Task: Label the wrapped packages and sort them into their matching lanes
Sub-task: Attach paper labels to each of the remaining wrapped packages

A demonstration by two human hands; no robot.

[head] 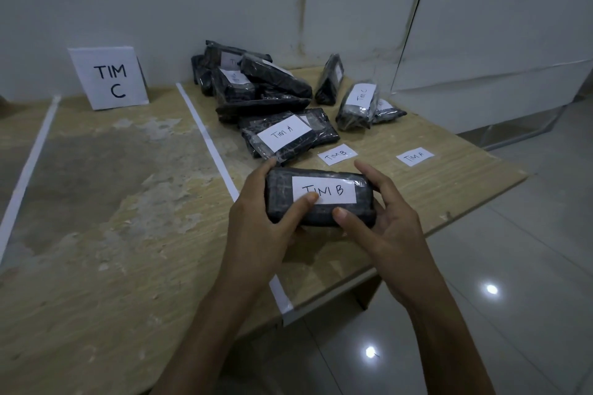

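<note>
Black film-wrapped package [322, 218] sits between both hands, over the near right part of the desk [128, 202], just right of the long white tape strip [205, 135]. Cannot tell whether its underside touches the desk.

Label [324, 191]: white paper, handwritten "TIM B", lying flat on the package's top face.

Left grip [266, 228]: clamped on the package's left end, fingers wrapped round the far side, thumb pressing the label's lower left corner.

Right grip [385, 224]: curled round the right end, index finger over the far top corner, thumb on the dark wrap just below the label.

Loose slips on the desk beyond the hands: "TIM B" slip [337, 154] just behind the held package; "TIM A" slip [415, 156] further right, apart from it.

Labelled "TIM A" package [316, 141]: flat, just beyond the left fingertips. Behind it, a heap of wrapped packages [256, 86] against the wall, several overlapping; some carry white labels, text unreadable.

Right of the heap: one package standing on edge [330, 80]; a tilted "TIM C" package [357, 106] leaning over a smaller one.

Lane marking: second tape strip [29, 167] at far left. Between the two strips, a white "TIM C" sign [109, 78] stands upright against the wall.

Desk surface: pale wood-grain, worn in grey patches. Glossy tiled floor [481, 266] on the right.
</note>
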